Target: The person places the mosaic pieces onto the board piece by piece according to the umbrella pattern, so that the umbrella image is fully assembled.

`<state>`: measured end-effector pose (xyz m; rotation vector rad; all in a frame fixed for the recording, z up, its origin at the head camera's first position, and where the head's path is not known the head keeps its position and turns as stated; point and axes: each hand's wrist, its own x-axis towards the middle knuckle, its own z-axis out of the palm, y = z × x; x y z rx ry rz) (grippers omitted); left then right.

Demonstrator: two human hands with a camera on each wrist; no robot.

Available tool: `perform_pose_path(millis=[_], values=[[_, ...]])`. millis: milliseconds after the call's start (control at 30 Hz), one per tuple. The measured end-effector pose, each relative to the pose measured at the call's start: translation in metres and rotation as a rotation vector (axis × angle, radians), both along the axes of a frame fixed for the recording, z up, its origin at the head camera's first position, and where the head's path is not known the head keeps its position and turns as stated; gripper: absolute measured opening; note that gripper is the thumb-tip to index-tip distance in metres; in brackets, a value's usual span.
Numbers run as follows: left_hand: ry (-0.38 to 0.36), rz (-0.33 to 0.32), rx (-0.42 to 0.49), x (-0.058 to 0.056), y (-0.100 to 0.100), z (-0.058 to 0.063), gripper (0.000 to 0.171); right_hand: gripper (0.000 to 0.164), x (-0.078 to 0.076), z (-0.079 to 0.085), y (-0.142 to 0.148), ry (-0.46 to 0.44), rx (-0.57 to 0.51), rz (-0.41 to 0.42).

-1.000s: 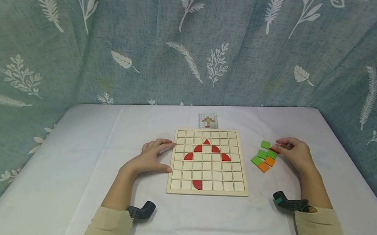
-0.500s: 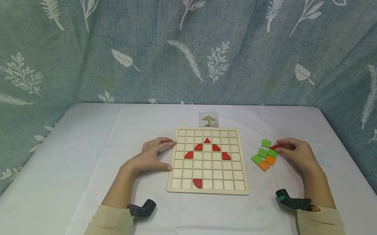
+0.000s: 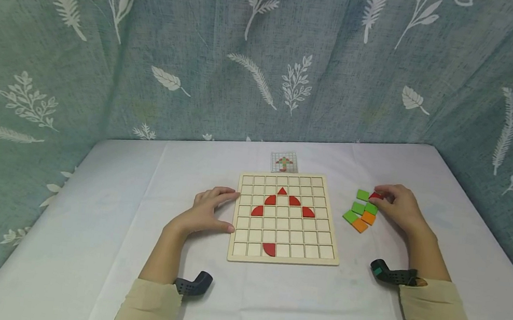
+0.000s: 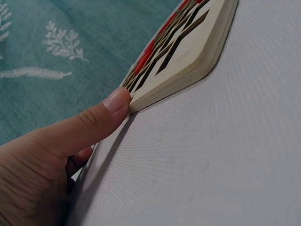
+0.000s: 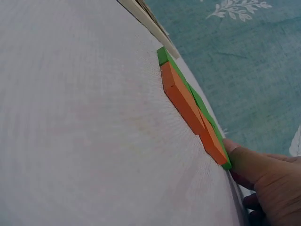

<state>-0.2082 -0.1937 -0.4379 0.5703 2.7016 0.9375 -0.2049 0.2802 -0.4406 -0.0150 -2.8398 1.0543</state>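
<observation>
A wooden grid board (image 3: 255,237) lies on the table, with several red tiles (image 3: 308,212) set in its squares: quarter-rounds and one triangle. My left hand (image 3: 204,213) touches the board's left edge, thumb and fingers spread apart; in the left wrist view its thumb (image 4: 96,120) meets the board's side. To the right of the board, my right hand (image 3: 401,209) pinches a small red tile (image 3: 376,195) between thumb and fingers. This tile is partly covered by the fingertips and out of sight in the right wrist view. Green square tiles (image 3: 358,208) and orange square tiles (image 3: 359,225) lie beside that hand.
A small pattern card (image 3: 284,162) with a coloured figure on a grid lies just beyond the board's far edge. A white cloth (image 3: 306,311) covers the table. Behind it hangs a blue-green leaf-print curtain (image 3: 191,69). Each wrist wears a dark camera mount.
The red tile, tilted at first over a green tile, lies flatter and a little farther back in my right hand's pinch. That hand shifts slightly. My left hand stays at the board.
</observation>
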Motion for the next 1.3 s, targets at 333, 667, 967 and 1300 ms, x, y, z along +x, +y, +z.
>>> perform_pose_path(millis=[333, 667, 967, 1300], values=[[0.002, 0.001, 0.008, 0.001, 0.002, 0.002, 0.091, 0.035, 0.001, 0.002, -0.003, 0.016, 0.062, 0.014], [-0.007, 0.006, 0.009, 0.001, 0.004, 0.000, 0.091, 0.038, 0.009, 0.017, -0.010, 0.067, 0.052, 0.099], [-0.015, 0.015, 0.002, 0.001, 0.003, 0.002, 0.091, 0.033, 0.008, 0.028, -0.025, 0.084, 0.009, 0.162], [-0.020, 0.018, 0.005, 0.001, 0.001, 0.002, 0.091, 0.024, 0.006, 0.035, -0.043, 0.134, -0.014, 0.238]])
